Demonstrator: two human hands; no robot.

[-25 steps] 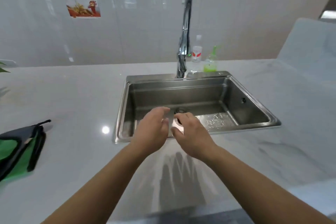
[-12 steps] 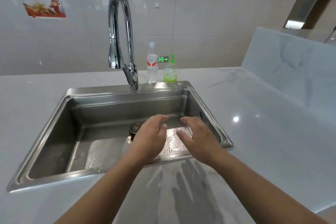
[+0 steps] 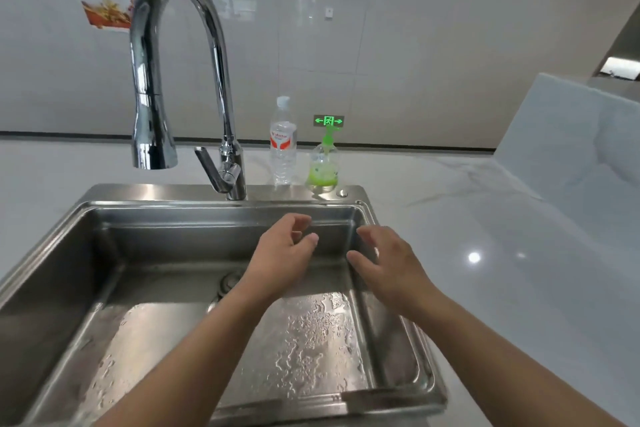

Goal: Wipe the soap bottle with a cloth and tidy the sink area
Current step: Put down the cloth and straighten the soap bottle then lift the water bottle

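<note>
So from the head camera, both your arms reach out over the steel sink (image 3: 104, 288), and neither hand is holding anything. Your left hand (image 3: 282, 255) hangs above the basin with the fingers loosely curled toward the thumb, nothing between them. Your right hand (image 3: 388, 262) sits just beside it, near the sink's right wall, fingers spread and relaxed, palm down. The two hands are apart, not touching.

The soap bottle (image 3: 323, 166), clear with green liquid at the bottom and a green pump, stands upright on the back ledge of the sink, well beyond your fingertips. A water bottle (image 3: 283, 144) with a red label stands just beside it on its left, and the tall chrome tap (image 3: 180, 73) is further left, spout hanging over the basin. The sink floor has water droplets and a drain (image 3: 230, 282) partly hidden behind your left wrist. White marbled counter (image 3: 502, 253) all around.
</note>
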